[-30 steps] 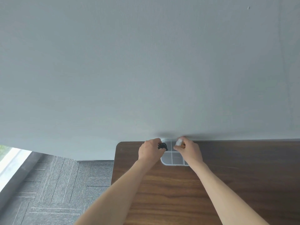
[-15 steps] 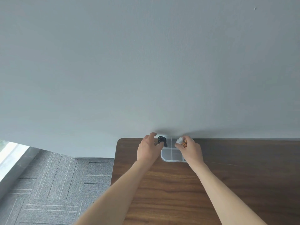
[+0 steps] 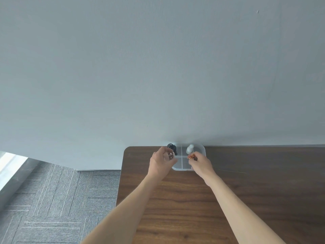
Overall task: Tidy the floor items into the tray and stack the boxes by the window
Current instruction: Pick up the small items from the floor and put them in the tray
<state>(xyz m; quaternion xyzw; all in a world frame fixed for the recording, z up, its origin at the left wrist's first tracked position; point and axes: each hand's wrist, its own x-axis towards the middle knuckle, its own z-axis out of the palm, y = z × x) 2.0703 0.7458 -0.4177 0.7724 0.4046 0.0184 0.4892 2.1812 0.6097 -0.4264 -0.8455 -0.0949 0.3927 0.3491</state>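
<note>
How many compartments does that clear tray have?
4, in a two-by-two grid in the tray: far-left holds a black item, far-right a white bottle, both near ones partly covered by the left hand and right hand.

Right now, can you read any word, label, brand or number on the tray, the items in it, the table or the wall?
None can be read.
Tray: clear plastic, no print visible.
Black item: no visible marking.
White item: no label visible.
Orange item in the right hand: too small to tell.
Table and wall: bare.
</note>
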